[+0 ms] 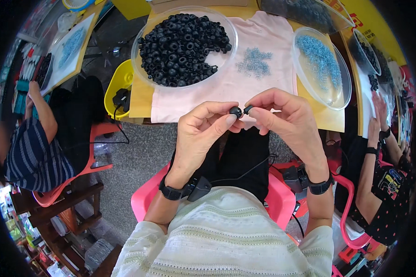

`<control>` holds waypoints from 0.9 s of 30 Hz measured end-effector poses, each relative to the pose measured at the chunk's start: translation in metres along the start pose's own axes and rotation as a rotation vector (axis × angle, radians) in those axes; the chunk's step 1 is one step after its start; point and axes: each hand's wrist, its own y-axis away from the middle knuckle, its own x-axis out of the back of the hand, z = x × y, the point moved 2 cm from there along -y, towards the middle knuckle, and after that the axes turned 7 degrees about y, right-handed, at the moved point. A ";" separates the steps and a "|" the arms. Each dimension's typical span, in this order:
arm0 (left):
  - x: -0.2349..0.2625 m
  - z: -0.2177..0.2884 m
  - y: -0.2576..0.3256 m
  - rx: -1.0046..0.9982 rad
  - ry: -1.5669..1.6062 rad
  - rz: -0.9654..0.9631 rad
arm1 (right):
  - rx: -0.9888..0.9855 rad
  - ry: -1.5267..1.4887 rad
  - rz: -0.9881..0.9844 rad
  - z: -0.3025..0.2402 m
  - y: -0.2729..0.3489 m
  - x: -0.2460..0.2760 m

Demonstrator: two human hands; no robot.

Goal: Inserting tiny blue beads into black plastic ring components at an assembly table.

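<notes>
My left hand (199,131) pinches a round, hollow black plastic part (235,112), its opening turned to the right. My right hand (284,117) grips a smaller black plug-like piece (247,109) between thumb and fingertips. The two pieces are held close together, over my lap just before the table's near edge. Beyond them on a pink cloth (185,104) lies a loose pile of tiny clear bluish pieces (255,62). A round clear tub (234,34) at the far left of the cloth holds many black plastic parts (175,51).
At the right stands a clear tub (330,102) with small blue pieces (321,60). A yellow bin (110,92) with a black corded object hangs low at the left. A clear box (309,14) is at the back. Other people work at tables on both sides.
</notes>
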 end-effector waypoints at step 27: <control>0.003 -0.020 -0.015 0.024 0.006 -0.018 | -0.084 -0.014 0.023 0.020 -0.009 0.003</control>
